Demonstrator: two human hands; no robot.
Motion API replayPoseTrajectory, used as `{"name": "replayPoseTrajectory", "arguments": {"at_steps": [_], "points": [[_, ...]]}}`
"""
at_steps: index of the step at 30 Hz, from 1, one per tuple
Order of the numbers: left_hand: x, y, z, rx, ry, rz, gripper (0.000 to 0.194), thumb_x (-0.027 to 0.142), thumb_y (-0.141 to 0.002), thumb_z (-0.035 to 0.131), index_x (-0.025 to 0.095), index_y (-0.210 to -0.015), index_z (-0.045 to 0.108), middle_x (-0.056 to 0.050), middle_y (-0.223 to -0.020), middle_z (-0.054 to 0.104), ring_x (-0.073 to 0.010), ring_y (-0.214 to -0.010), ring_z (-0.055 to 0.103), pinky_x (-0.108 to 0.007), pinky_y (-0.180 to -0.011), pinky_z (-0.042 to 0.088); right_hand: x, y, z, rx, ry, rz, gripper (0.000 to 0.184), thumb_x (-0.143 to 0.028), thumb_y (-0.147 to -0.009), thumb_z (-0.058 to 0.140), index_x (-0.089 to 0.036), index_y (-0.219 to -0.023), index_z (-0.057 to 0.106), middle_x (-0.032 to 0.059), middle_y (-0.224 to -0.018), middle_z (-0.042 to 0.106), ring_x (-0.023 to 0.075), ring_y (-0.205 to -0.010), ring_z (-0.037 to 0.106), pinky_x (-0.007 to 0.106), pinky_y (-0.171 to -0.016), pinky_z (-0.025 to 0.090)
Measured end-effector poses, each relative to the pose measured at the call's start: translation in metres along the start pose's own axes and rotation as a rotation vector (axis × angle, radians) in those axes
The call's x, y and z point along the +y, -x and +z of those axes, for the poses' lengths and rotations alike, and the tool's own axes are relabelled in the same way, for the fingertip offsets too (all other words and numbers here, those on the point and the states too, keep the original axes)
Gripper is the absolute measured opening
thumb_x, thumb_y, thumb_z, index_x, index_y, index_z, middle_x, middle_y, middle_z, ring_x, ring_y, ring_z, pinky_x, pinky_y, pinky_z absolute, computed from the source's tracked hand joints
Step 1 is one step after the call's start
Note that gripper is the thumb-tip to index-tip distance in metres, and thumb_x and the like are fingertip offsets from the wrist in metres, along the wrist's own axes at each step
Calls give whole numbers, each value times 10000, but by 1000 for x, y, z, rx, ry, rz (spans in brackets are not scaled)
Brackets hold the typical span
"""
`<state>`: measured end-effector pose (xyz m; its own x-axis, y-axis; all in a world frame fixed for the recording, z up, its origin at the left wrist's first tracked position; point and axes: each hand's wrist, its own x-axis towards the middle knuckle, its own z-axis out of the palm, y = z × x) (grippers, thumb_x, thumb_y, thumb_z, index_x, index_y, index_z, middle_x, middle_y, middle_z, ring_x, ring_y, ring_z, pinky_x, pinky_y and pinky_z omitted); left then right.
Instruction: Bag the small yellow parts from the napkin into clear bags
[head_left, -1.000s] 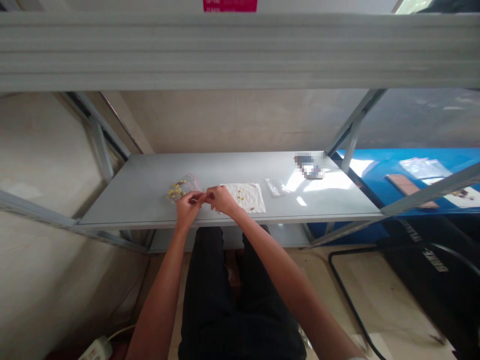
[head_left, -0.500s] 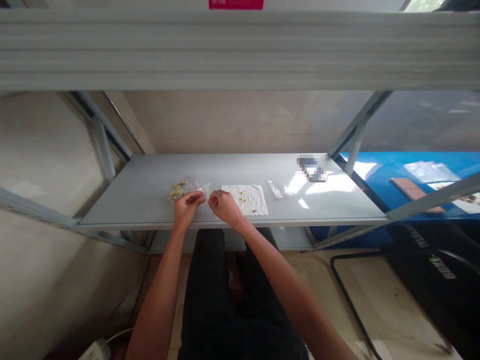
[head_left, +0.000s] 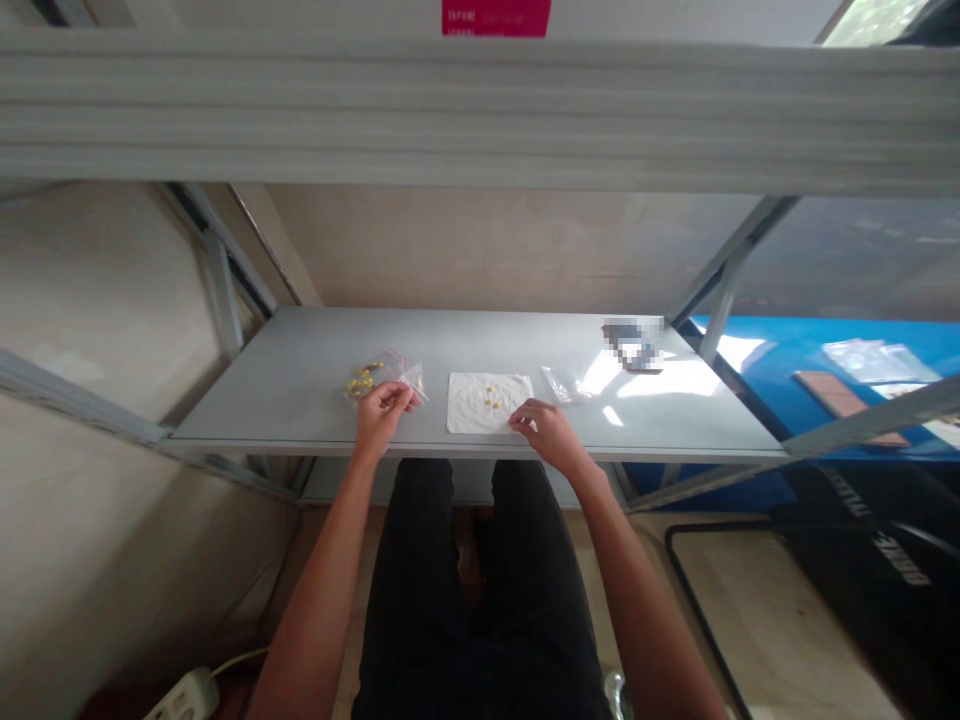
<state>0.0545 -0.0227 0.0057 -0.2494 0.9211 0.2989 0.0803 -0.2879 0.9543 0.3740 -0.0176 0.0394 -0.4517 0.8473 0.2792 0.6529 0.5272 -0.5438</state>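
Observation:
My left hand is closed in a pinch on a small clear plastic bag over the left part of the shelf. Just behind that hand lies a larger clear zip bag with yellow and brown small pieces in it. My right hand is at the near right corner of a white cloth, with thumb and fingers drawn together at the cloth. Whatever is between its fingertips is too small to make out. Several small yellow pieces lie on the cloth.
Right of the cloth lies another clear plastic bag, and farther back a blurred-out item. Metal shelf posts frame the grey shelf. A low upper beam crosses above. A blue table stands to the right.
My right hand has parted from the left and moved right to the cloth's near right corner, where a small brown piece lay. My left hand stays in place, its small bag now more visible.

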Motion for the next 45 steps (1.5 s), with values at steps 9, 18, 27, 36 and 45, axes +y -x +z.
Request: {"name": "replayPoseTrajectory", "arguments": {"at_steps": [9, 18, 27, 36, 45], "points": [[-6, 0, 1, 23, -30, -37, 323, 429, -737, 826, 153, -888, 756, -73, -862, 772, -200, -737, 724, -317, -660, 595, 1, -35, 7, -49, -16, 28, 181, -46, -841, 639, -192, -816, 743, 43, -849, 729, 165, -750, 653, 266, -724, 463], [-2, 1, 1, 38, -29, -78, 317, 425, -728, 837, 149, -871, 776, -46, -729, 751, -168, -642, 688, -296, -663, 570, -5, -49, 19, 105, 45, 59, 149, -204, -937, 634, -191, -920, 781, 81, -962, 730, 160, -739, 642, 270, -734, 468], [2, -1, -2, -89, -72, -27, 279, 444, -786, 790, 170, -808, 743, -30, -755, 727, -146, -656, 658, -260, -638, 543, -78, -76, 66, 77, -134, -99, 116, -278, -917, 718, -176, -957, 759, 60, -921, 755, 153, -748, 680, 251, -747, 468], [14, -1, 1, -201, -229, 31, 292, 457, -887, 668, 179, -866, 752, -36, -813, 730, -183, -747, 687, -268, -654, 547, -87, -73, 89, 96, -62, -121, 182, -177, -945, 602, -193, -915, 781, 53, -837, 753, 165, -753, 676, 248, -732, 441], [17, 0, 4, -301, -391, 117, 291, 442, -945, 581, 185, -881, 700, -31, -815, 720, -194, -790, 681, -285, -751, 516, -79, -65, 108, 179, -169, -52, 230, -192, -958, 550, -191, -922, 778, 48, -811, 759, 161, -713, 668, 250, -721, 456]]}}
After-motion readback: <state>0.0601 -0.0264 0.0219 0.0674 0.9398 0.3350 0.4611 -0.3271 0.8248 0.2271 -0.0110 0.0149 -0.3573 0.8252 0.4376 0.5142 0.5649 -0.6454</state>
